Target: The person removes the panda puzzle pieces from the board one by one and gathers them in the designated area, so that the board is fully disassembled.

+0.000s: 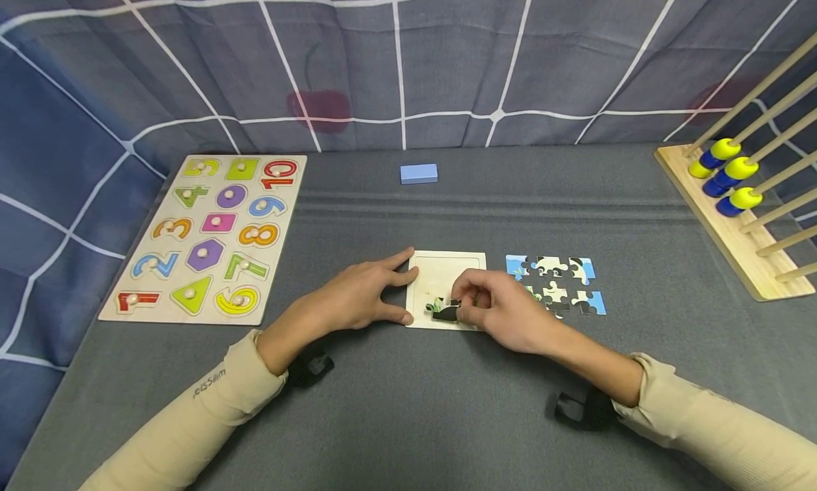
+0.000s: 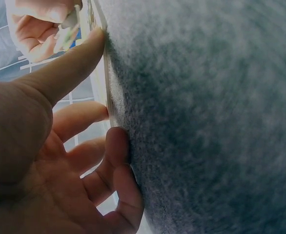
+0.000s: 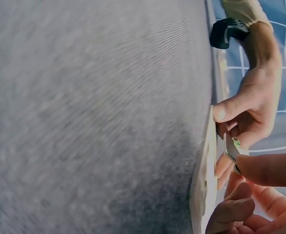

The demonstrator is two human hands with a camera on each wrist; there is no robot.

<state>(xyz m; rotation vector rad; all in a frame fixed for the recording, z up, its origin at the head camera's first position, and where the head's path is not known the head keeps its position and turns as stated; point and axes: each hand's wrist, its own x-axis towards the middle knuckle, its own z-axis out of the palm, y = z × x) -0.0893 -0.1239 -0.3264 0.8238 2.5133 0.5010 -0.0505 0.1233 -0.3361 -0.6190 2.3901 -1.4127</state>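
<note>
A pale square puzzle tray (image 1: 440, 267) lies flat in front of me. Along its left edge my left hand (image 1: 357, 292) rests with fingers spread, the thumb near the front corner. My right hand (image 1: 510, 310) pinches a jigsaw piece (image 1: 443, 312) between thumb and fingers over the tray's front part. This piece shows black, white and green from above; in the right wrist view the puzzle piece (image 3: 231, 146) is tilted above the tray. Several loose jigsaw pieces (image 1: 554, 292), blue, white, black and green, lie right of the tray, some partly hidden by my right hand.
A wooden number-and-shape board (image 1: 220, 264) with knobs lies at the left. A blue block (image 1: 418, 174) sits toward the back. At the right stands a wooden rod rack (image 1: 753, 257) with yellow and blue beads. A checked cloth (image 1: 357, 58) hangs behind the grey table.
</note>
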